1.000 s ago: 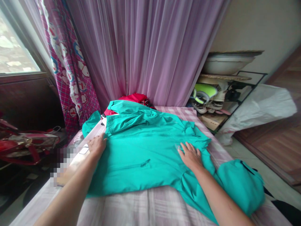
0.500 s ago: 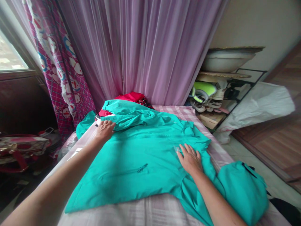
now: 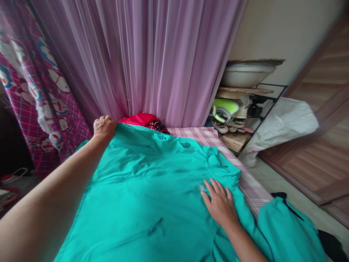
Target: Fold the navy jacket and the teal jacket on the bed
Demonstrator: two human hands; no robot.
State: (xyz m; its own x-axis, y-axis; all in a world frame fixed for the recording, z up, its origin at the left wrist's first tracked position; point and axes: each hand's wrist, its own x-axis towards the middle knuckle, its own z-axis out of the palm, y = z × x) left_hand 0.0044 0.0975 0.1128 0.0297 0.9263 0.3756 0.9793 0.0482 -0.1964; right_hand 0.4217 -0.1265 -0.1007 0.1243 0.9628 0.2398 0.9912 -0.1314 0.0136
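Note:
A teal jacket (image 3: 131, 203) lies spread over a surface with a pink checked cloth. At its far left corner my left hand (image 3: 105, 126) is closed on the edge of the fabric, with the fingertips partly hidden. My right hand (image 3: 220, 202) rests flat on the right part of the jacket, its fingers spread, beside a small pale mark or print. A dark zip-like detail (image 3: 155, 226) shows on the near part. One sleeve (image 3: 289, 229) hangs off at the lower right.
Behind the jacket lies a red cloth (image 3: 139, 118) against a purple curtain (image 3: 163, 65). A patterned curtain (image 3: 51, 105) hangs at left. To the right stand a rack with shoes (image 3: 237, 125), a basin (image 3: 248, 74) and a white plastic bag (image 3: 289, 120), near a wooden door (image 3: 319, 145).
My left hand has moved up and left with the far edge of the jacket, and the bunched far part is now flatter. My right hand stays on the fabric. The view has turned right.

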